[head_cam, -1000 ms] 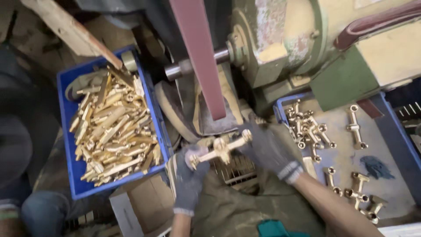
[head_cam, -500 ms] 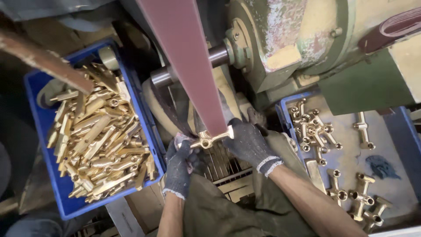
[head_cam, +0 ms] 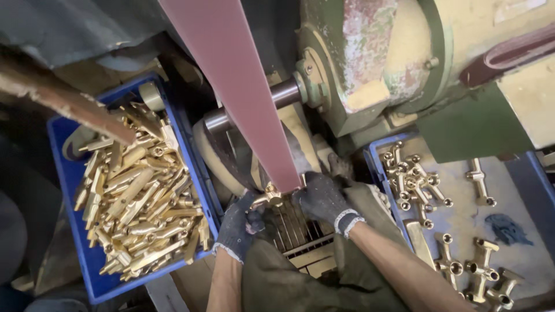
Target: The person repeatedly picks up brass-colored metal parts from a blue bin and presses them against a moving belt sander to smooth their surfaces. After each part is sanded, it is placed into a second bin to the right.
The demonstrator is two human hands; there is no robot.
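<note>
- A small brass fitting (head_cam: 270, 198) is clamped between two dark-gloved hands and pressed against the lower end of a reddish sanding belt (head_cam: 243, 98).
- The left hand (head_cam: 240, 222) is closed on the fitting's left end; the right hand (head_cam: 324, 199) is closed on its right end.
- The belt is seen running diagonally from the far left down to the hands, past a steel shaft (head_cam: 280, 95) on a worn green machine housing (head_cam: 376, 63).
- A blue crate (head_cam: 75, 231) heaped with brass pieces (head_cam: 139, 196) is set on the left.
- A blue tray (head_cam: 532, 190) holding scattered brass fittings (head_cam: 413, 179) and a blue rag (head_cam: 509, 228) is set on the right.
- A metal grate (head_cam: 298, 231) is visible just below the hands.
- Grime and dust are seen throughout.
</note>
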